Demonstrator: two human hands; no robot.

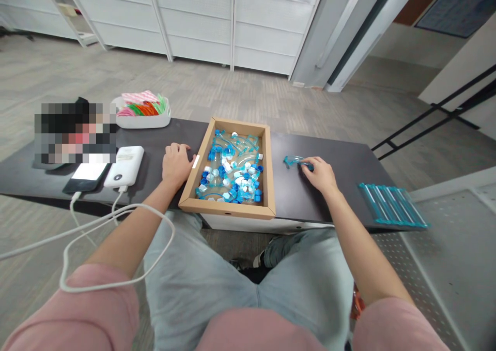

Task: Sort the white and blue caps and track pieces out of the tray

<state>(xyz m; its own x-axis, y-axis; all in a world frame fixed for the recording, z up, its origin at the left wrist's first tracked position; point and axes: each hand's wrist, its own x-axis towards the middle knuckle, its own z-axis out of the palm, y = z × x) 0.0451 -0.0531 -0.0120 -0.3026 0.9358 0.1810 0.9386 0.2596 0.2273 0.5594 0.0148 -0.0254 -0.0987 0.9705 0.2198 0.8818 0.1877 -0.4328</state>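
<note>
On the dark tabletop, just left of a shallow cardboard box (272, 185), my left hand (177, 164) rests with loosely bent fingers. Its thumb is apart from the fingers and points at the box's left wall; nothing shows in it. My right hand (321, 172) lies to the right of the box, its fingers closed on one end of a clear curved tube piece (293, 159) with blue ends. Inside the box lie many loose toy pieces: clear blue-ended tubes (248, 159), blue and white connectors (213, 178). The fingertips partly cover the held end.
Several straight clear tubes (393, 204) lie side by side at the table's right end. On the left are a white power bank (124, 166), a phone (87, 174), and a white basket (145, 121) of colourful strips. A white cable (170, 232) loops over my left forearm.
</note>
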